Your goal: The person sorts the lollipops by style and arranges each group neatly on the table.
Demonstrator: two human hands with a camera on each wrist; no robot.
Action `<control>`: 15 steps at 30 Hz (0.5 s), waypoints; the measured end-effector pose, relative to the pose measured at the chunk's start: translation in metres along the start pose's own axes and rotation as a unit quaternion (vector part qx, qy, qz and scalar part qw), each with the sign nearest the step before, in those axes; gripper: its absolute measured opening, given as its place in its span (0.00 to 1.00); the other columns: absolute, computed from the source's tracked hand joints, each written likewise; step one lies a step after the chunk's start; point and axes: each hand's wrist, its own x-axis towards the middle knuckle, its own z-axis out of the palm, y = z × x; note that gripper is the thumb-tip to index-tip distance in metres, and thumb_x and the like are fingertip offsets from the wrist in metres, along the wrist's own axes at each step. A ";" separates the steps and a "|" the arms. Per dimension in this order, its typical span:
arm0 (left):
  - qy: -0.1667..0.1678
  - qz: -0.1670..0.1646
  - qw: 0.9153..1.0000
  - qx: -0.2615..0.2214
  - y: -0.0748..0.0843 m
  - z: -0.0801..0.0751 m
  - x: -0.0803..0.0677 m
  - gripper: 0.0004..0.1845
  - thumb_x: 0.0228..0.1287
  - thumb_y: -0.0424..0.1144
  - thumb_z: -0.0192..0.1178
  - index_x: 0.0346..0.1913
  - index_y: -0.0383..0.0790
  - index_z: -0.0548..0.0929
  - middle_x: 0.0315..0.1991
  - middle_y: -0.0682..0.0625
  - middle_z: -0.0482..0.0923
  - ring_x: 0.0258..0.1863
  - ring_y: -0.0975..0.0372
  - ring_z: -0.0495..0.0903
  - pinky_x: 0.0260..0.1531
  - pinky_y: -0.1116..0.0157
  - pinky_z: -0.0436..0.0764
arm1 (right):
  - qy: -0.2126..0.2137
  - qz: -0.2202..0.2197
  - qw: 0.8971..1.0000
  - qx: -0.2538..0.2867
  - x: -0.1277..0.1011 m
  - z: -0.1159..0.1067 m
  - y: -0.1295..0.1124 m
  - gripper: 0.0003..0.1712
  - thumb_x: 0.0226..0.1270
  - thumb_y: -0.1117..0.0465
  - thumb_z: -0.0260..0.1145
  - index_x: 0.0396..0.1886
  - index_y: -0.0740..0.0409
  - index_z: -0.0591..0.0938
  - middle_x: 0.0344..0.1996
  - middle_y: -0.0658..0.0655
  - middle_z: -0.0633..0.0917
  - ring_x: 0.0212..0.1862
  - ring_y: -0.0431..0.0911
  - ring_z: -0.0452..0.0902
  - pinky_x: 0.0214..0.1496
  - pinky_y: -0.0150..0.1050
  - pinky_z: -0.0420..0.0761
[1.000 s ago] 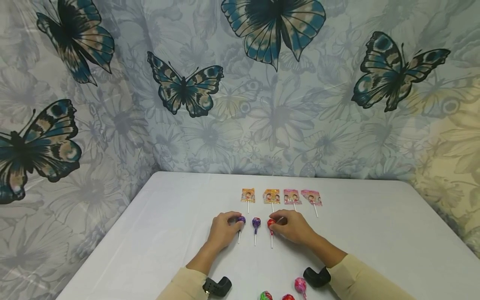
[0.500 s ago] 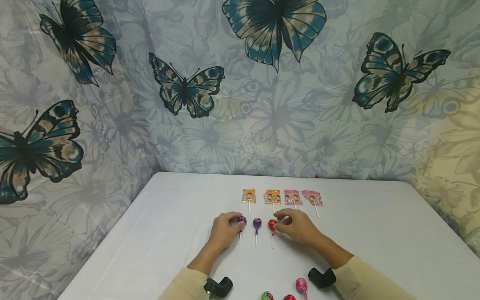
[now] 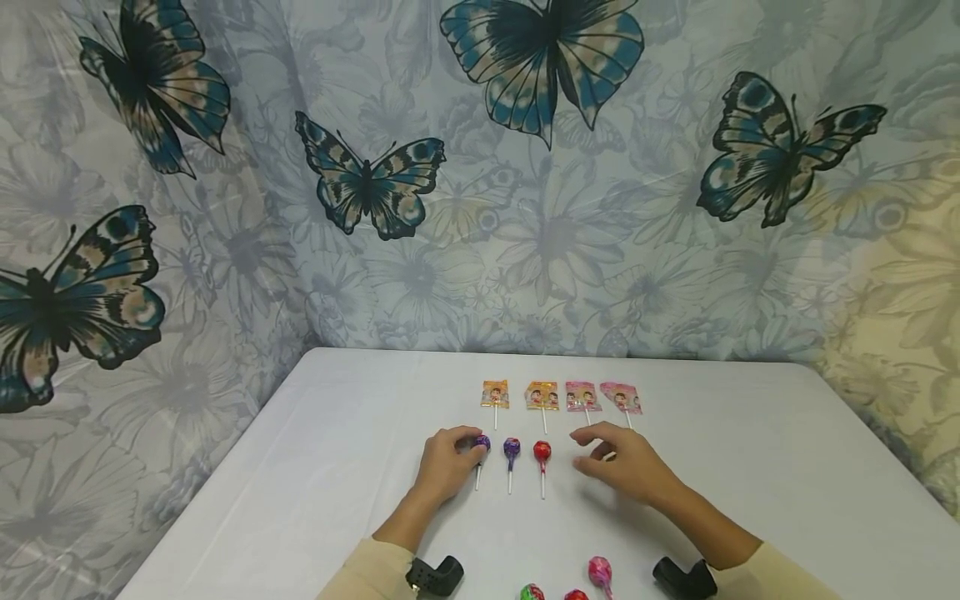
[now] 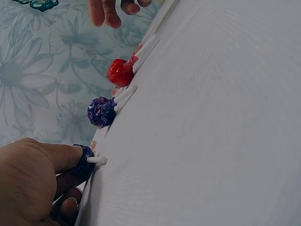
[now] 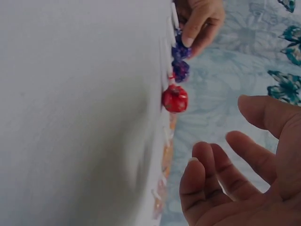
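My left hand (image 3: 448, 463) pinches the wrapped head of a purple lollipop (image 4: 86, 160) between thumb and fingers; its white stick points toward me. To its right lie a second purple lollipop (image 3: 512, 450) and a red lollipop (image 3: 542, 452), stick ends toward me, forming a row. My right hand (image 3: 627, 461) hovers to the right of the red one, fingers apart and loosely bent, holding nothing. In the right wrist view the red lollipop (image 5: 175, 99) sits well apart from those fingertips.
Behind the row lie two orange-wrapped lollipops (image 3: 542, 396) and two pink-wrapped lollipops (image 3: 583, 397) on the white table (image 3: 300, 467). At the near edge are a pink lollipop (image 3: 600, 572), a green-red lollipop (image 3: 532, 592) and a red one (image 3: 576, 595), partly cut off.
My right hand has let go of the red lollipop and moved off to the right, its fingers spreading. The left hand keeps its pinch on the purple lollipop in the same spot.
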 end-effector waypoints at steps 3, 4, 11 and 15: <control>-0.001 0.000 1.000 0.003 -0.001 0.001 0.000 0.13 0.49 0.41 0.63 0.41 0.45 0.82 0.36 0.54 0.77 0.40 0.61 0.73 0.40 0.61 0.71 | 0.004 -0.020 1.000 -0.002 -0.009 -0.007 -0.002 0.18 0.47 0.54 0.68 0.40 0.48 0.79 0.37 0.49 0.79 0.31 0.39 0.74 0.31 0.34 0.75; -0.002 -0.001 1.000 0.002 -0.001 0.001 0.001 0.13 0.49 0.41 0.63 0.41 0.45 0.82 0.36 0.54 0.77 0.40 0.61 0.73 0.40 0.61 0.71 | 0.004 -0.026 1.000 -0.003 -0.012 -0.009 -0.003 0.17 0.47 0.54 0.68 0.40 0.47 0.79 0.37 0.48 0.79 0.31 0.39 0.74 0.32 0.34 0.75; -0.001 -0.007 1.000 0.002 0.000 0.000 0.000 0.13 0.49 0.41 0.63 0.41 0.46 0.81 0.36 0.54 0.77 0.40 0.61 0.73 0.40 0.61 0.71 | -0.017 -0.051 0.998 0.024 -0.037 -0.020 -0.013 0.17 0.49 0.51 0.67 0.41 0.42 0.77 0.37 0.44 0.77 0.31 0.39 0.74 0.32 0.33 0.75; -0.003 0.001 1.000 0.003 -0.001 0.001 0.000 0.13 0.49 0.42 0.63 0.41 0.46 0.81 0.36 0.55 0.77 0.39 0.61 0.73 0.39 0.62 0.71 | -0.021 -0.069 0.997 0.035 -0.052 -0.025 -0.020 0.17 0.50 0.51 0.66 0.42 0.42 0.77 0.37 0.43 0.77 0.31 0.39 0.74 0.32 0.33 0.75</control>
